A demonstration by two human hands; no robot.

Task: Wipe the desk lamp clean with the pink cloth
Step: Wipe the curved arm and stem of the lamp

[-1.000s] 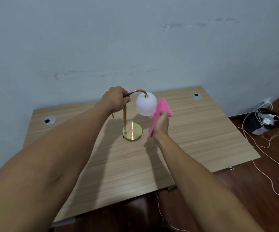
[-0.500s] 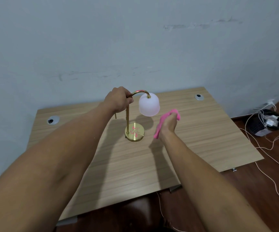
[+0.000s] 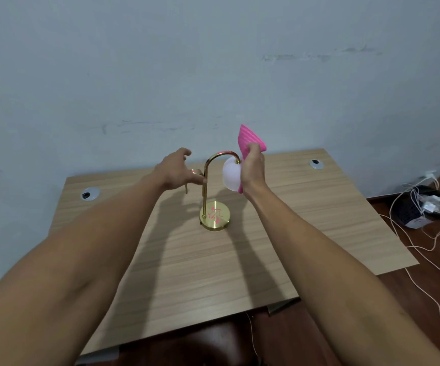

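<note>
The desk lamp stands on the wooden desk (image 3: 319,220): a round gold base (image 3: 215,217), a thin gold stem curving over at the top (image 3: 205,178), and a white frosted shade (image 3: 230,175) hanging from the curve. My right hand (image 3: 252,170) grips the pink cloth (image 3: 249,141) and presses against the right side of the shade; the cloth sticks up above my fingers. My left hand (image 3: 175,171) hovers just left of the stem with fingers spread, touching or nearly touching the stem with its fingertips.
The desk stands against a pale wall and has two round cable grommets (image 3: 90,194) (image 3: 316,163). On the dark floor at the right lies a black box with plugs (image 3: 419,207) and trailing white cables (image 3: 424,247). The desk's front edge is close to me.
My left hand has let go of the stem top and opened beside it. My right hand rose with the cloth from beside the base to the shade's right side.
</note>
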